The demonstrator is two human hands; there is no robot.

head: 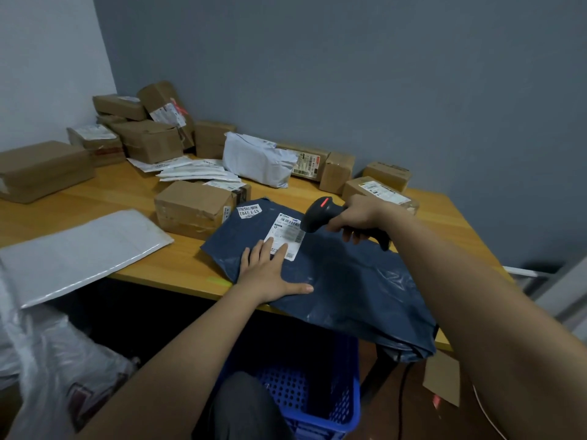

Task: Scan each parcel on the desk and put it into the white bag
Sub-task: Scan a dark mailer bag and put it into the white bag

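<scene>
Presently the dark blue plastic mailer parcel (333, 274) lies flat under the left hand (270, 268), fingers spread, pressing beside its white label (284, 231). Just beyond, the right hand (359, 214) grips a black handheld scanner (320, 214), nose touching the label's far edge.

- The desk (133, 198) is wood with a warm, smooth, faintly shiny top.
- On the desk's near edge, the dark blue parcel (343, 281) is thin plastic film, creased and glossy, with a matt white paper label (286, 231).
- Just above that label, the scanner (320, 214) is matt black plastic.
- Along the desk's back, the boxes (149, 139) are rough brown cardboard bound in shiny clear tape.
- Among those boxes, a grey mailer (257, 160) is wrinkled plastic.
- At the desk's left end, a flat white mailer (79, 246) looks smooth and dull.
- Under the desk, the blue basket (317, 385) is perforated plastic.
- Left of the basket, the white bag (38, 338) is translucent, glossy film.
</scene>
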